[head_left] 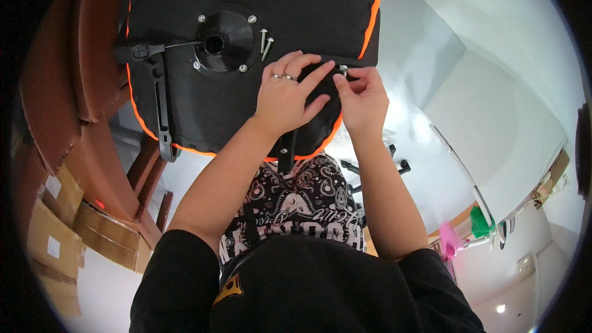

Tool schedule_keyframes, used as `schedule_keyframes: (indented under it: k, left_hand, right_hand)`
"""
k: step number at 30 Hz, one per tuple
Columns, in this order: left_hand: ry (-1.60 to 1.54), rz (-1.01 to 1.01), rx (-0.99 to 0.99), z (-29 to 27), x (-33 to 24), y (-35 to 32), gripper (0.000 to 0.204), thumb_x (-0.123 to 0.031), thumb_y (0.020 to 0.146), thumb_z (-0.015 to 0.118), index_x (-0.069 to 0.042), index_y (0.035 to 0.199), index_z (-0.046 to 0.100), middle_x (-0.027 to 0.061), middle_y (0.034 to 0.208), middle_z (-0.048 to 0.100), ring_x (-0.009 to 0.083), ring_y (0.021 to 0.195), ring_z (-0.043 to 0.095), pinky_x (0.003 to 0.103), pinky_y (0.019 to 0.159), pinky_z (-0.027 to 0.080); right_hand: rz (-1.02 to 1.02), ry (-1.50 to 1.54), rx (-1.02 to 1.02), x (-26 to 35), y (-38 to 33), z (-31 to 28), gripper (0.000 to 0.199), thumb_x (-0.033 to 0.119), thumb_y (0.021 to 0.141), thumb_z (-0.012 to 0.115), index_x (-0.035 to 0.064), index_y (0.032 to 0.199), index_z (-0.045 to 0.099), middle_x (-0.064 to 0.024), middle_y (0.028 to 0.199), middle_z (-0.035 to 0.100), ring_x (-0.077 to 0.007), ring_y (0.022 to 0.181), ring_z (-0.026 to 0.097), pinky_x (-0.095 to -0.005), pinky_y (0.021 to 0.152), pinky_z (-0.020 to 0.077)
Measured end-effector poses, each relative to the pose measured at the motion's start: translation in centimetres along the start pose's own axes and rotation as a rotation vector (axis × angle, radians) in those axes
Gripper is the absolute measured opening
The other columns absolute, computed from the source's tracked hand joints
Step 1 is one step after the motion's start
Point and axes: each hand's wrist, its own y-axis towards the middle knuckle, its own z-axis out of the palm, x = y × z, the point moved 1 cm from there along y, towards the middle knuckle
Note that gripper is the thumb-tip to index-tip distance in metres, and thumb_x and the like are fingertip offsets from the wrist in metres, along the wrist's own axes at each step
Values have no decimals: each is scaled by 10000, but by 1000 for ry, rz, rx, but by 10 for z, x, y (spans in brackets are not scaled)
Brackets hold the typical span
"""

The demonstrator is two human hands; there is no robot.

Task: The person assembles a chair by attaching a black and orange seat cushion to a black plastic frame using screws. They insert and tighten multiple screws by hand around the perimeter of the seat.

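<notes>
An upturned black chair seat [296, 0] with orange piping lies before me. A round black mounting plate [237, 34] with a central socket is fastened to it by several bolts. Two loose silver bolts [266, 44] lie to the right of that plate. My left hand [287, 92], with two rings on it, rests on the seat's underside, fingers spread and holding nothing. My right hand [362, 95] pinches another silver bolt [343, 70] between thumb and fingers, near the seat's right edge.
A black armrest bracket [161, 98] stands at the seat's left side; a black strip [287, 150] is at its near edge. Brown padded furniture [102, 43] and cardboard boxes [58, 240] are to the left. A chair base with casters [401, 166] sits on the floor at right.
</notes>
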Motion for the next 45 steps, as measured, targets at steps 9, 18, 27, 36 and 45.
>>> schedule_keyframes:
  k: [9,18,27,36,45]
  left_hand:
    - [2,99,42,27,-19,8,661,-264,761,640,-124,1362,404,35,1400,400,227,1300,359,424,1008,292]
    - [12,99,112,26,-14,-9,680,-304,771,627,-111,1377,388,45,1472,317,246,1336,322,432,1089,243]
    - [47,95,101,21,-1,-13,724,-331,765,627,-111,1398,351,48,1488,291,237,1346,313,430,1096,238]
    - [19,84,36,23,6,-18,740,-324,743,633,-79,1386,361,65,1469,322,243,1338,329,420,1091,251]
    - [65,24,20,23,1,-20,754,-261,713,650,-87,1387,360,65,1444,355,240,1325,346,440,1092,257]
  right_hand:
    - [-65,44,-156,-22,9,-18,214,151,781,720,69,977,694,-84,746,665,-149,656,632,-279,604,496]
    - [-561,-564,-30,-21,18,-49,320,244,717,762,80,982,694,-76,863,652,-180,731,654,-295,656,524]
    - [-485,-559,58,-3,35,-40,258,290,739,739,77,875,690,-78,842,641,-211,711,647,-314,637,503]
    - [-433,-546,11,6,41,-21,217,289,802,684,98,907,680,-111,766,632,-260,643,620,-368,596,486]
    - [-477,-524,-13,-11,40,-38,216,279,839,655,133,991,704,-64,763,606,-217,649,590,-317,646,485]
